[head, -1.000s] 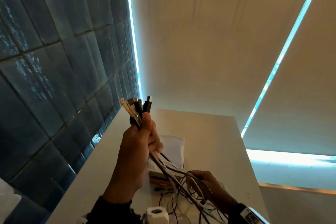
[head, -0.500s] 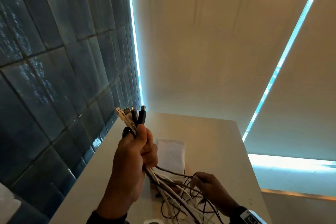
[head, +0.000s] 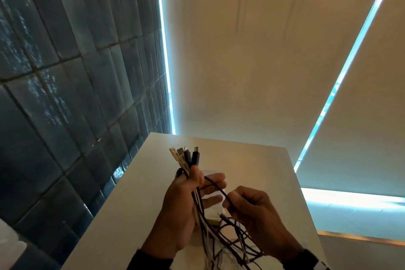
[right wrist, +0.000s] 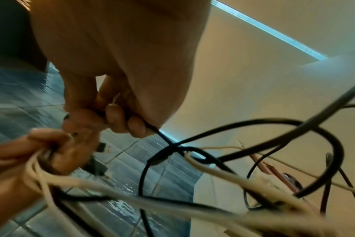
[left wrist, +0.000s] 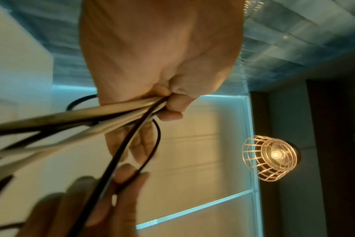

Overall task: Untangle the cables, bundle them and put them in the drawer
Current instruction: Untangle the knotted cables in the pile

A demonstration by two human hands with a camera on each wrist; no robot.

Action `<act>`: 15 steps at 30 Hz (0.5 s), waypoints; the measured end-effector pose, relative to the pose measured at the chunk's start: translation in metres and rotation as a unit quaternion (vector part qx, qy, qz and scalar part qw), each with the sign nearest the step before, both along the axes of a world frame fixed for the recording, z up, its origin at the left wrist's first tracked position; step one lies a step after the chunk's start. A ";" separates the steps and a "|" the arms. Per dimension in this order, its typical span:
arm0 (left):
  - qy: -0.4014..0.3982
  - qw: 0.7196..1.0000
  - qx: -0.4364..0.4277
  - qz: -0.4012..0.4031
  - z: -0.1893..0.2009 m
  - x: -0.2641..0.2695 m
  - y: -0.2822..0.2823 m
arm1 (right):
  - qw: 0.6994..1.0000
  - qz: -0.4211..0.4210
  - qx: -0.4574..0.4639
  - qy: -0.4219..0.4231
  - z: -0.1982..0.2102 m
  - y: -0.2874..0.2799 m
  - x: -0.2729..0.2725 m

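So the left hand (head: 184,201) has the cables (head: 198,204) clamped in a fist, thumb and curled fingers wrapped round the bunch, with the plug ends (head: 186,155) fanned out just above the thumb and the rest of the strands trailing down below the palm into a loose mess over the white tabletop (head: 252,160). What's changed in the last second: that fist has come down from where it was held up high, and the right hand (head: 252,210), which was buried low in the tangle, has come up level with it. It's now pinching one black cable (head: 215,186) between thumb and fingertips, and that strand arcs across the short gap from the left fingers straight into the right ones. The right wrist view shows the same black strand running out under the curled fingers (right wrist: 132,126) and down into crossed loops of black and white cable below. Looks like the person has gone from just collecting ends to actually picking one cable out to trace, so the untangling is properly under way but nowhere near done; the knotty part hangs below both hands. Nothing is bundled yet, and no drawer shows up in any view.
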State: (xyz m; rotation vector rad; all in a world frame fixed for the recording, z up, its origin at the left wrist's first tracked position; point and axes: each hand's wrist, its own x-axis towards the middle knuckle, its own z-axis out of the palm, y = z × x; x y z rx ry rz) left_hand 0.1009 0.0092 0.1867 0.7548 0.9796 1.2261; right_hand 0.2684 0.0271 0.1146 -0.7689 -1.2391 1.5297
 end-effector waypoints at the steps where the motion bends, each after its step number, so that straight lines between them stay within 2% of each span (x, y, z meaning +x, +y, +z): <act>1: -0.035 0.999 0.008 0.000 0.002 0.001 -0.001 | 1.000 0.003 0.008 -0.009 -0.004 0.001 0.000; 5: -0.107 0.992 0.052 0.032 0.006 0.003 -0.001 | 0.998 0.005 -0.010 -0.055 -0.026 0.007 0.001; 10: -0.085 0.991 0.095 0.043 0.012 -0.006 0.004 | 0.988 -0.045 -0.074 -0.131 -0.074 0.014 0.010; 15: -0.075 0.990 0.114 0.027 0.015 -0.007 0.002 | 0.983 -0.049 -0.120 -0.127 -0.106 0.017 0.009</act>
